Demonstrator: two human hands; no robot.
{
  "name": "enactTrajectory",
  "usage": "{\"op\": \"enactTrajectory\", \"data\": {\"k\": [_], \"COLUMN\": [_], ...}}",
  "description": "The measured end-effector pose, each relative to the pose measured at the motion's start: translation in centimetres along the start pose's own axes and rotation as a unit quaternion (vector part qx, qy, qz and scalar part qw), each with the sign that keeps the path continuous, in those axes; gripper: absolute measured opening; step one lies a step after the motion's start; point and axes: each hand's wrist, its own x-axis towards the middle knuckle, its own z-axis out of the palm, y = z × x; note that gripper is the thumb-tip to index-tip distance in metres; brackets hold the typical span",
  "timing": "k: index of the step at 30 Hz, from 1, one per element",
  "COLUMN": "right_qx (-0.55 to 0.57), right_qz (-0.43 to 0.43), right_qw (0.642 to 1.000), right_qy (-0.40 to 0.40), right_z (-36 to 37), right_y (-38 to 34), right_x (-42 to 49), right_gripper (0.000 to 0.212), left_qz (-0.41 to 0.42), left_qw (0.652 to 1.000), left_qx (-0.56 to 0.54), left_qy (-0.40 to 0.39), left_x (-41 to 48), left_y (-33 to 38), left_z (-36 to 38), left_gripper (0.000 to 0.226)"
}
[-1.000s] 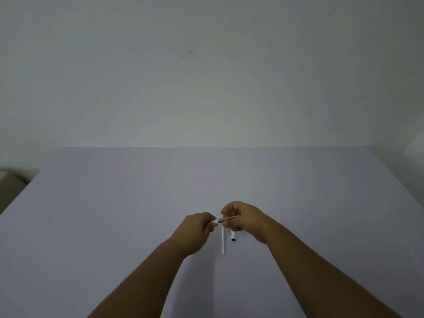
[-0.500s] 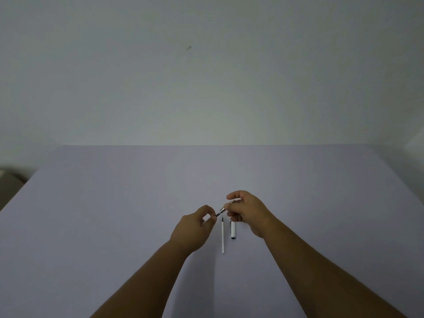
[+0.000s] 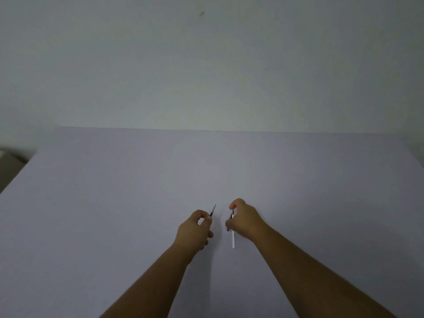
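My left hand (image 3: 195,228) pinches a short dark pen tip piece (image 3: 212,211) between thumb and forefinger, its metal point aimed up and away from me. My right hand (image 3: 246,220) is just to the right, fingers curled down over a white pen barrel (image 3: 233,240). The barrel's lower end sticks out below the hand, and a black bit shows at the fingertips. The rest of the barrel is hidden under the hand. A small gap separates the two hands above the lilac table (image 3: 114,214).
The table runs back to a plain pale wall (image 3: 206,65). Its left edge drops off to a dark floor area (image 3: 9,166). No other loose objects show on the table.
The hands, joined on one pen piece before, have pulled apart. The tip piece stayed with my left hand. My right hand dropped onto the white pen parts that lay on the table.
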Motion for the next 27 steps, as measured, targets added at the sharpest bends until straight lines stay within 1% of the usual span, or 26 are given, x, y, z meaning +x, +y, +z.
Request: {"op": "enactTrajectory", "data": {"k": [2, 6, 10, 15, 17, 19, 20, 22, 24, 26, 27], "right_qx": [-0.050, -0.097, -0.117, -0.128, -0.090, -0.005, 0.046, 0.122, 0.146, 0.167, 0.197], "right_qz": [-0.017, -0.030, -0.032, -0.027, -0.019, -0.010, -0.005, 0.006, 0.007, 0.009, 0.015], "right_qw": [0.999, 0.994, 0.990, 0.988, 0.991, 0.994, 0.994, 0.992, 0.989, 0.986, 0.980], "right_qy": [0.009, 0.043, 0.068, 0.080, 0.097, 0.108, 0.095, 0.041, -0.002, -0.002, 0.013], "right_z": [1.3, 2.8, 3.3, 3.2, 2.6, 1.7, 1.3, 0.7, 0.3, -0.2, -0.7], "right_y": [0.1, 0.3, 0.7, 0.5, 0.2, -0.4, -0.7, -1.3, -1.4, -1.3, -1.3], "right_x": [0.8, 1.8, 2.2, 1.9, 1.7, 1.5, 1.3, 0.8, 0.5, 0.4, 0.5], "right_gripper": [0.044, 0.043, 0.038, 0.035, 0.033, 0.024, 0.020, 0.018, 0.015, 0.013, 0.015], "left_qz": [-0.007, -0.019, -0.027, -0.030, -0.028, -0.026, -0.024, -0.018, -0.007, 0.001, 0.003], "left_qw": [1.000, 1.000, 0.999, 0.999, 0.999, 0.998, 0.998, 0.998, 0.997, 0.997, 0.997], "left_qx": [0.003, -0.013, -0.026, -0.028, -0.032, -0.040, -0.044, -0.048, -0.049, -0.044, -0.041], "left_qy": [-0.006, -0.013, -0.022, -0.028, -0.028, -0.029, -0.030, -0.037, -0.052, -0.067, -0.071], "left_x": [0.5, 1.4, 1.8, 2.1, 2.1, 2.1, 2.0, 1.9, 1.8, 1.6, 1.6], "left_y": [-0.4, -1.0, -1.4, -1.4, -1.2, -0.8, -0.6, -0.1, 0.4, 0.8, 0.8], "left_z": [0.2, 0.1, 0.1, 0.0, -0.1, 0.0, 0.1, 0.4, 0.9, 1.3, 1.5], "left_gripper": [0.018, 0.018, 0.018, 0.016, 0.015, 0.014, 0.013, 0.013, 0.014, 0.016, 0.017]}}
